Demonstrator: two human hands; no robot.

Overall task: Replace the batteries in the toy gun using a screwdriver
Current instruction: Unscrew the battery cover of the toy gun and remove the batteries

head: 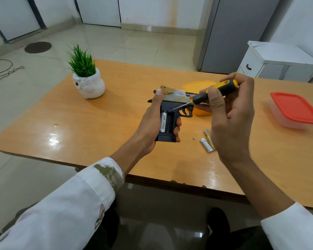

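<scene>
One toy gun [170, 105] is held above the table [98, 127], its grip wrapped by the left hand [152, 121], thumb up along the slide. The grip's battery bay lies open. Two batteries show: one battery [163, 122] sits in the left slot of the bay, while the slot beside it looks dark and its contents cannot be made out; one loose battery [206, 144] lies on the table near the right wrist. The right hand [231, 114] pinches the handle of the single screwdriver [215, 92], whose tip sits at the top of the bay. One tiny screw [193, 138] lies on the table. A gold-coloured piece [207, 132] is mostly hidden behind the right hand. There are two lidded boxes: the yellow box [197, 85] partly covered by the gun and the hand, and the red-lidded box [294, 109] at the right. One potted plant [88, 82] stands at the left
</scene>
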